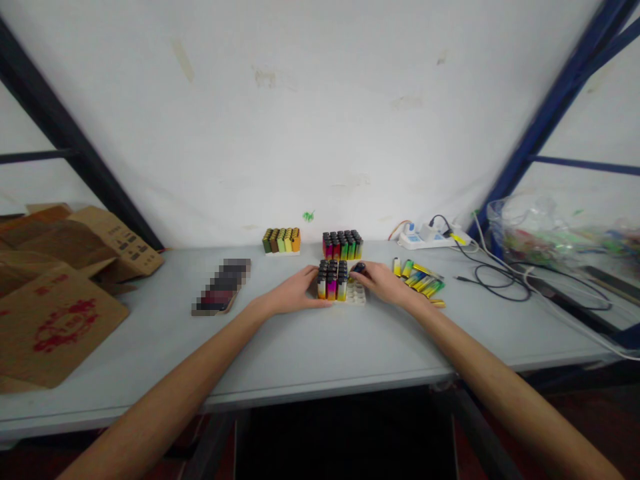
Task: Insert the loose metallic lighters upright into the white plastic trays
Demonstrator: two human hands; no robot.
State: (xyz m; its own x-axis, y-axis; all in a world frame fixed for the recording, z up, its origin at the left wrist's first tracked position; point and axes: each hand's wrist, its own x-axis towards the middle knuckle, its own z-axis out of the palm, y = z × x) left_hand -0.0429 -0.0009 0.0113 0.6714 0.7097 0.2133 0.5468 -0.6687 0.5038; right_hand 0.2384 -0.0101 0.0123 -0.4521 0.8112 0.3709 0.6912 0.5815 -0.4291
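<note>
Head View: Tray point(357, 300) of Lighters point(331, 285) on the Counter point(320, 363)

The tray is located at the middle of the counter. Upright, black-topped lighters occupy its left and centre; bare round sockets show at its right side.

The left hand point(293, 291) bears on the left side of the tray and its lighters, thumb at the near edge, fingers toward the far side. Whether its grip is closed on the tray cannot be determined.

The right hand point(384, 281) has its grip closed on a dark-topped lighter point(359, 268), above the right part of the tray. The hand partly hides this lighter.

Loose lighters point(424, 283) lie to the right of the right hand. Behind the tray, near the wall point(320, 120), stand a black-topped block point(343, 247) and, further left, a yellow-topped block point(282, 241). A phone point(225, 287), its screen pixelated, lies left of the left hand. A power strip point(433, 239) sits at the back right.
</note>
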